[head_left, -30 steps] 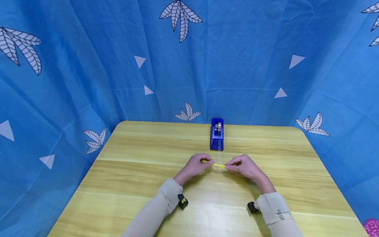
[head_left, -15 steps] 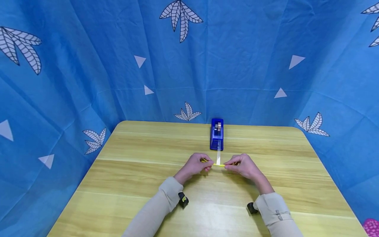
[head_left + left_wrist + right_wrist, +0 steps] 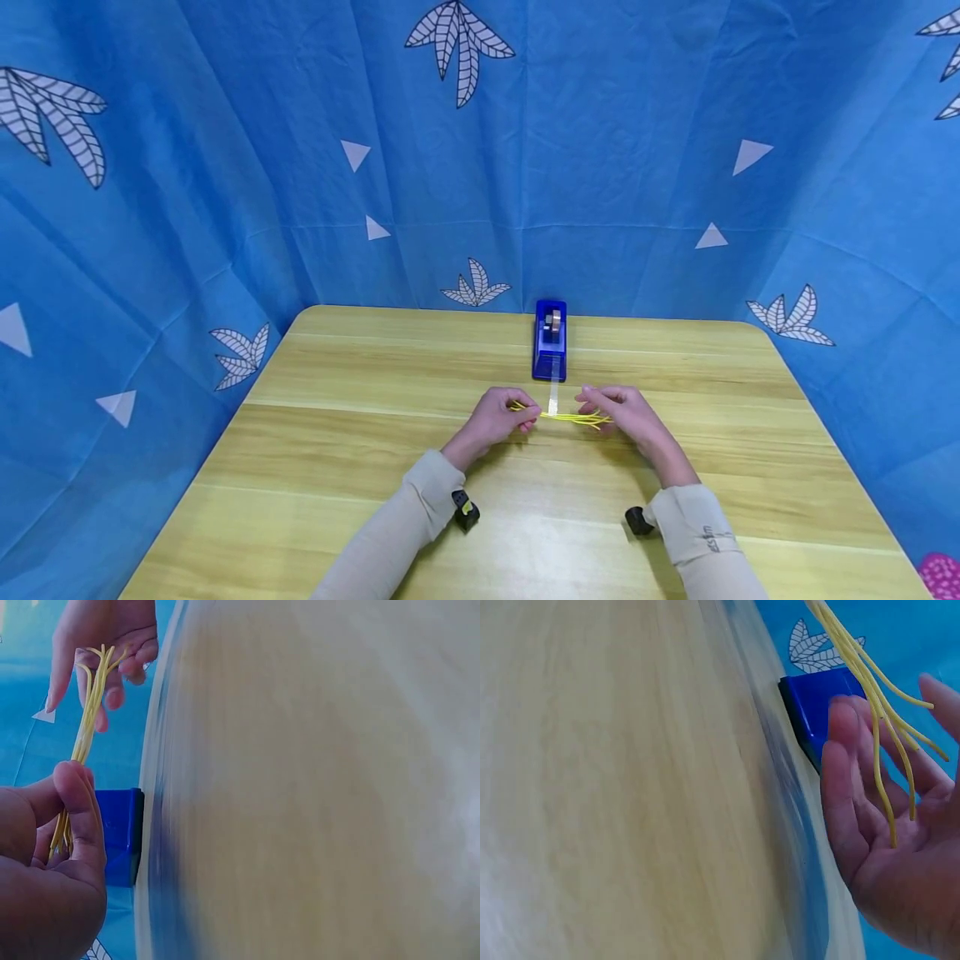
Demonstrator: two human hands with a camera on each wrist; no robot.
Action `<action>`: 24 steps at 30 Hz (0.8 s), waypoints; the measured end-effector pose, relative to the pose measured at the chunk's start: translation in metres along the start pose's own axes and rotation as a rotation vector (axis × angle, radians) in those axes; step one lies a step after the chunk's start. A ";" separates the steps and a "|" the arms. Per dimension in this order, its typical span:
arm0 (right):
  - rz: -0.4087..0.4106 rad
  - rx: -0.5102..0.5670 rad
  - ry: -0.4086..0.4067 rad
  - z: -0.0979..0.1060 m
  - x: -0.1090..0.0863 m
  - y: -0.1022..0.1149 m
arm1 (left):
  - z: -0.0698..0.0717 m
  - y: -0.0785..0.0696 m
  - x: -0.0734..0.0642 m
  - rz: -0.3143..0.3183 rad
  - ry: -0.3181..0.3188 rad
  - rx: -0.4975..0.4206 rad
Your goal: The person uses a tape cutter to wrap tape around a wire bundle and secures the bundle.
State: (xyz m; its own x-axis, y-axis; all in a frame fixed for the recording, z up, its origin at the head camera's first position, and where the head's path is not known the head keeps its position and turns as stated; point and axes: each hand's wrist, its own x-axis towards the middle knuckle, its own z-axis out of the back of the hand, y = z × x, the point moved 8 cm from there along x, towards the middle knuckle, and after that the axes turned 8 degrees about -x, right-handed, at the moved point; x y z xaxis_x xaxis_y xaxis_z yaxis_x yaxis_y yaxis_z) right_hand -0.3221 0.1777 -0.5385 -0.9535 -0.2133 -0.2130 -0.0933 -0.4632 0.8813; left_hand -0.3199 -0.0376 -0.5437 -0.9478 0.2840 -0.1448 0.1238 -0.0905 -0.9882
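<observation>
A bundle of several thin yellow wires (image 3: pixel 573 418) is pinched near its left end between the thumb and fingers of my left hand (image 3: pixel 501 414). Its right ends fan out loosely over my right hand (image 3: pixel 624 410), whose thumb and fingers are spread apart around them without gripping, as the right wrist view shows. From the blue tape dispenser (image 3: pixel 538 346) a clear strip of tape (image 3: pixel 554 397) runs toward me and meets the bundle between my hands. The wires' left ends are partly hidden behind my left fingers.
The dispenser stands at the far edge of the wooden table (image 3: pixel 360 367). Behind it hangs a blue curtain (image 3: pixel 630 150) with white leaf prints. Black wrist cameras are strapped under both cuffs, and a pink patterned item (image 3: pixel 942 575) shows at the lower right.
My right hand has let go of the wires, its fingers opening and lifting slightly, and the loose ends now spread into view. My left hand keeps its pinch.
</observation>
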 end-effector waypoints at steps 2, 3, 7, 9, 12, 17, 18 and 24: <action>-0.027 0.033 0.040 -0.004 -0.001 -0.002 | 0.000 0.000 0.000 -0.004 -0.002 0.000; -0.034 0.037 0.053 -0.005 -0.001 -0.002 | 0.000 0.000 0.000 -0.006 -0.002 0.001; -0.042 0.030 0.072 -0.007 -0.003 -0.003 | 0.000 0.001 0.001 -0.005 -0.006 0.015; -0.034 0.018 0.076 -0.008 -0.004 -0.002 | 0.001 0.002 0.001 -0.002 -0.010 0.030; -0.025 -0.004 0.092 -0.009 -0.005 0.001 | 0.002 0.003 0.002 0.003 -0.016 0.050; -0.044 -0.049 0.140 -0.013 -0.006 -0.001 | 0.003 0.003 0.001 0.004 -0.012 0.060; -0.048 -0.061 0.145 -0.013 -0.006 -0.001 | 0.003 0.003 0.001 0.003 -0.011 0.064; -0.014 -0.120 0.080 -0.010 -0.005 0.001 | 0.002 0.002 0.001 -0.008 -0.014 0.111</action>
State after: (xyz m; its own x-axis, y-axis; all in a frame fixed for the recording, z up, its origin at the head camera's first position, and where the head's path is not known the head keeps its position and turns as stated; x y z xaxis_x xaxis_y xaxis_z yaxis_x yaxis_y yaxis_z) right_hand -0.3142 0.1703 -0.5406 -0.9258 -0.2722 -0.2623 -0.0666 -0.5654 0.8221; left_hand -0.3218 -0.0395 -0.5455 -0.9528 0.2716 -0.1358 0.0841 -0.1939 -0.9774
